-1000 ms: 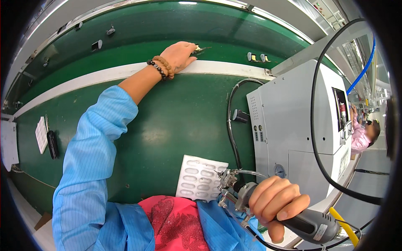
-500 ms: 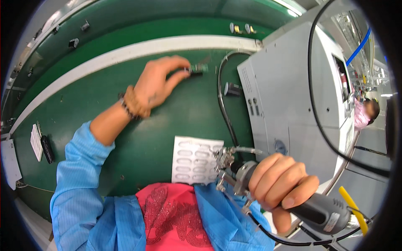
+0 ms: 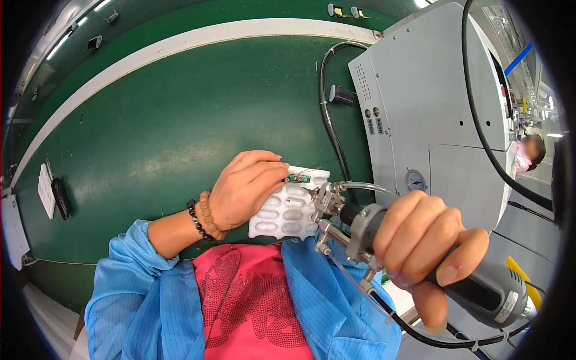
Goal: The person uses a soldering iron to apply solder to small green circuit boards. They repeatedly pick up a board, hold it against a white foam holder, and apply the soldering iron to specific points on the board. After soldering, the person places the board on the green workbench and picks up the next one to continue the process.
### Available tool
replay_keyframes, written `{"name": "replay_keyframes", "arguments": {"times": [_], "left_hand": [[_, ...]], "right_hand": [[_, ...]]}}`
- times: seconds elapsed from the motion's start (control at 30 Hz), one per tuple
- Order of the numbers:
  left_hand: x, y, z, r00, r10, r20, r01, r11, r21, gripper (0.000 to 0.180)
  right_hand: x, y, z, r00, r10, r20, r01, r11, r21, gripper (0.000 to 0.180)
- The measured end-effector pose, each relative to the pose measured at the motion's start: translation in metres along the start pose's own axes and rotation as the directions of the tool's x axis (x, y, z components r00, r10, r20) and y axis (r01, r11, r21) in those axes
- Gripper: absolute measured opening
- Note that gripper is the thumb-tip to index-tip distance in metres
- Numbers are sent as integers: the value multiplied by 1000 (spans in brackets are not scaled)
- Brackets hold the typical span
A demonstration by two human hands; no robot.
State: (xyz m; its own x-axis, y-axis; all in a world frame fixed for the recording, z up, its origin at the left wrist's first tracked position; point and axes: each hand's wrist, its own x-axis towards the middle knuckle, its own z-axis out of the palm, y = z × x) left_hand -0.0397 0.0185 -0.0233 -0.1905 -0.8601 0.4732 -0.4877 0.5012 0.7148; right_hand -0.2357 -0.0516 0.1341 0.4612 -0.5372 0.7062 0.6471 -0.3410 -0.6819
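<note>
My left hand is at the far edge of a white tray with rows of oval recesses. Its fingers are closed on a small green circuit board, which lies over the tray's far part; the fingertips are partly hidden. In my right hand is a dark grey electric screwdriver, the fingers wrapped round its body. Metal fittings and clear tubes at its front end point left, beside the tray's right edge. Its tip is hard to make out.
A big grey machine cabinet stands on the right, with a black cable along it. A small black cylinder lies near the cabinet. At the far left of the green bench are a white notepad and a black case. Another person is in the background.
My left hand has come back from the far part of the bench to the tray, bringing the circuit board. My right hand still grips the screwdriver, and the view has shifted.
</note>
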Motion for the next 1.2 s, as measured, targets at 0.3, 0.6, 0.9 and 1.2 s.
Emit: {"name": "replay_keyframes", "arguments": {"times": [0.3, 0.6, 0.9, 1.2], "left_hand": [[-1, -7, 1, 990, -132, 44, 137, 982, -129, 37], [-1, -10, 0, 994, -108, 16, 109, 985, -132, 32], [-2, -12, 0, 994, -109, 14, 110, 981, -158, 29], [6, -9, -3, 995, -95, 22, 97, 977, -190, 29]], "right_hand": [[7, 28, 2, 997, 71, 25, -68, 992, -106, 45], [8, 41, 3, 994, 99, 35, -95, 990, -109, 44], [17, 44, 2, 971, 203, 130, -187, 974, -127, 39], [20, 38, 8, 985, 169, 40, -160, 972, -175, 41]]}}
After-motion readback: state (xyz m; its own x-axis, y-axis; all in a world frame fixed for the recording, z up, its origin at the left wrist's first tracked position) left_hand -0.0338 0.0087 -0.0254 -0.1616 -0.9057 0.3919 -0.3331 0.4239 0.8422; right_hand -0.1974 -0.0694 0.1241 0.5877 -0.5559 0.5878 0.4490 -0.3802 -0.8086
